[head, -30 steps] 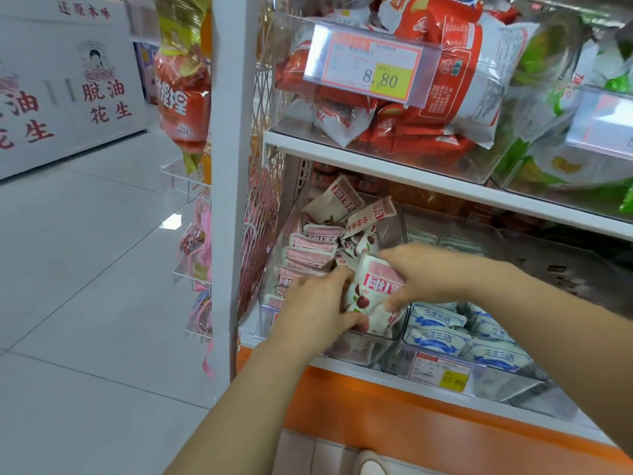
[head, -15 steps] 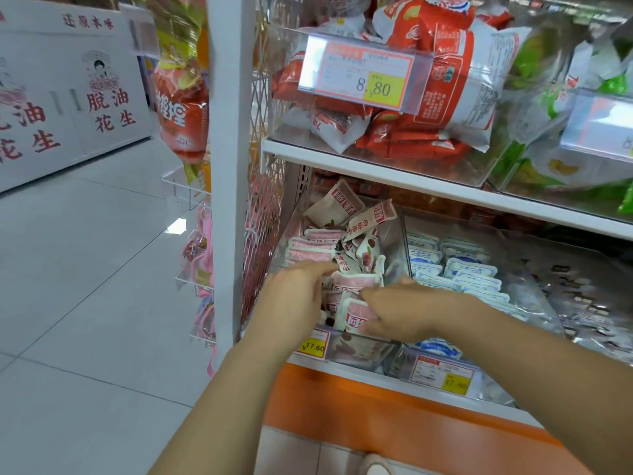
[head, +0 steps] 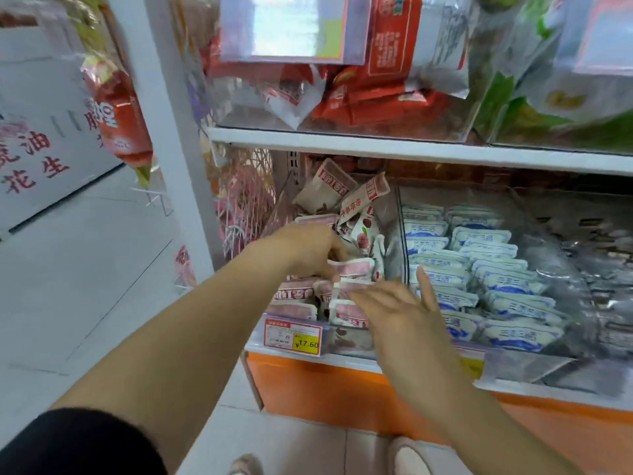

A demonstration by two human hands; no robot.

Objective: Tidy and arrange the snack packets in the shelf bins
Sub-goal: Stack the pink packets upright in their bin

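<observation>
Fingers (head: 327, 269) of left hand (head: 305, 250) curl onto pink packets (head: 356, 269) in the clear bin (head: 392, 217), grip unclear. Right hand (head: 400, 313) is spread wide, holding nothing, over the front packets. Blue packets (head: 496, 269) fill the next bin.

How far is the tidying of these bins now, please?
Done: the blue packets lie in neat rows. In hand: the left hand touches the front pink packets, and the right hand is open over them. Left: the back packets lie jumbled.
</observation>
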